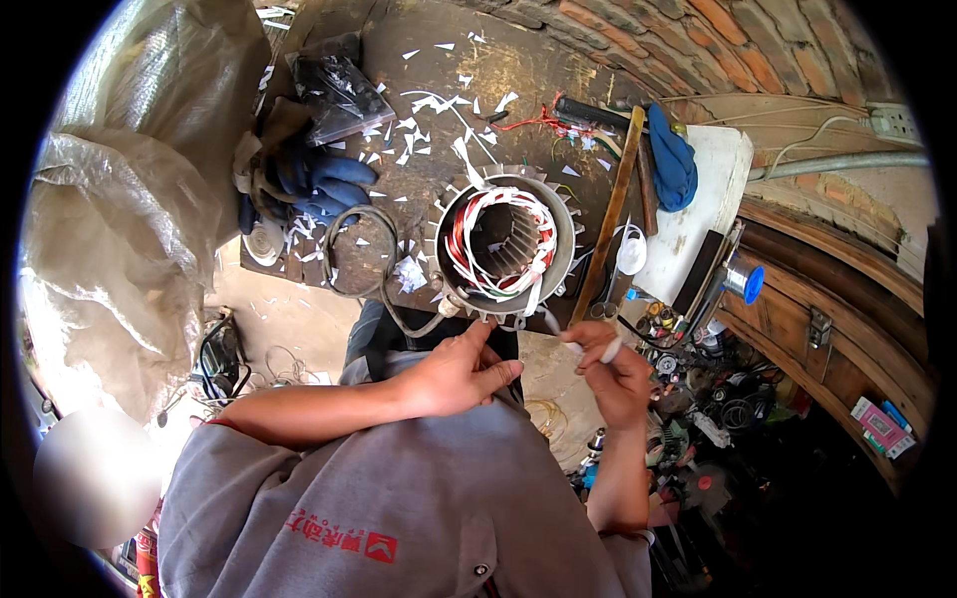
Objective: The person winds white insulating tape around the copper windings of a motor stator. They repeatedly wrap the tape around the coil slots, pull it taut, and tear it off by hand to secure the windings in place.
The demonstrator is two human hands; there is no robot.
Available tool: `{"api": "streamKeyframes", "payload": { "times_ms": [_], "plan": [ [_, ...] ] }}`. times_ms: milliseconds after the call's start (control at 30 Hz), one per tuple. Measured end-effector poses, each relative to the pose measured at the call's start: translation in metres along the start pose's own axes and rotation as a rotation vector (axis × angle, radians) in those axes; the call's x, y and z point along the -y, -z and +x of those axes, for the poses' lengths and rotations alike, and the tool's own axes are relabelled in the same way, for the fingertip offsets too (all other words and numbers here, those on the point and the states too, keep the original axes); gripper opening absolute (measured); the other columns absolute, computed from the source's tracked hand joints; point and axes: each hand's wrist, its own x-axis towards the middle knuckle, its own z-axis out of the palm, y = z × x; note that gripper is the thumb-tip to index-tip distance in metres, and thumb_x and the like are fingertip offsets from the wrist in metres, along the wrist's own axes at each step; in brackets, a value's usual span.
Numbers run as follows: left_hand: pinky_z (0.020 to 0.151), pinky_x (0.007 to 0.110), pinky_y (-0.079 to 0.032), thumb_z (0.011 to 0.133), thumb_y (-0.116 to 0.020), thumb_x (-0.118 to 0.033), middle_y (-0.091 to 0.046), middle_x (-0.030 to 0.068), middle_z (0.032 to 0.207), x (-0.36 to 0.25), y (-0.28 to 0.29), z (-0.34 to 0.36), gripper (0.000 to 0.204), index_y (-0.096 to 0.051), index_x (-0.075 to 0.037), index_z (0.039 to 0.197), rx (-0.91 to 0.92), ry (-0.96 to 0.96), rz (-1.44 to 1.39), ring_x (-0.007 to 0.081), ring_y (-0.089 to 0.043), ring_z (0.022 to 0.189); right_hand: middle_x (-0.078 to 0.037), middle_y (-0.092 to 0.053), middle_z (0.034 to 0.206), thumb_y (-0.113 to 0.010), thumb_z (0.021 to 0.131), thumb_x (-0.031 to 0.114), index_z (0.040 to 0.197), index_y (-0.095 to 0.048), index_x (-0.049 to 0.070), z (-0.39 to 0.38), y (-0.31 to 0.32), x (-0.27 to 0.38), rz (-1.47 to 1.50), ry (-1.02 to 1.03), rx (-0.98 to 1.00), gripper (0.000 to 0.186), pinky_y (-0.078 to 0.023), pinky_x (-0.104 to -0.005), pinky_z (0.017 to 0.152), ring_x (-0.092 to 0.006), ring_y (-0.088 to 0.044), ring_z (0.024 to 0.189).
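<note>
A finned grey motor stator [521, 251] stood open end up at the workbench's [543, 75] near edge, its slotted bore showing. Red-and-white windings [461, 239] ringed the bore, wrapped in white lacing. The left hand's [457, 374] fingertips were at the housing's near side; the right hand [610, 381] pinched white lacing tape [611, 350] beside it.

Workshop: motor stator [520, 249], parts heap [736, 412]
</note>
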Motion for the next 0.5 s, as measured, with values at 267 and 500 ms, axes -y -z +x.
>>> {"api": "streamKeyframes", "payload": {
  "times_ms": [267, 500],
  "plan": [
    [0.056, 0.026, -0.054, 0.095, -0.067, -0.037, -0.068, 0.0088, 0.09, 0.032, -0.011, 0.045, 0.043, -0.061, 0.003, 0.11, -0.11, 0.158, -0.366, 0.0107, -0.064, 0.065, -0.02, -0.063, 0.092, -0.061, 0.095, 0.011, 0.092, -0.059, -0.003, 0.007, 0.001, -0.019, 0.328, -0.002, -0.026, 0.015, -0.049, -0.0384, 0.083, -0.0215, -0.061, 0.072],
    [0.064, 0.025, -0.052, 0.101, -0.059, -0.029, -0.069, 0.0016, 0.091, 0.035, -0.045, 0.052, 0.027, -0.065, -0.002, 0.105, -0.116, -0.024, -0.427, 0.0092, -0.06, 0.07, -0.015, -0.057, 0.076, -0.047, 0.094, 0.002, 0.082, -0.053, 0.0, -0.005, 0.038, -0.001, 0.388, -0.039, -0.059, 0.014, -0.047, -0.0423, 0.069, -0.0161, -0.046, 0.054]
  ]
}}
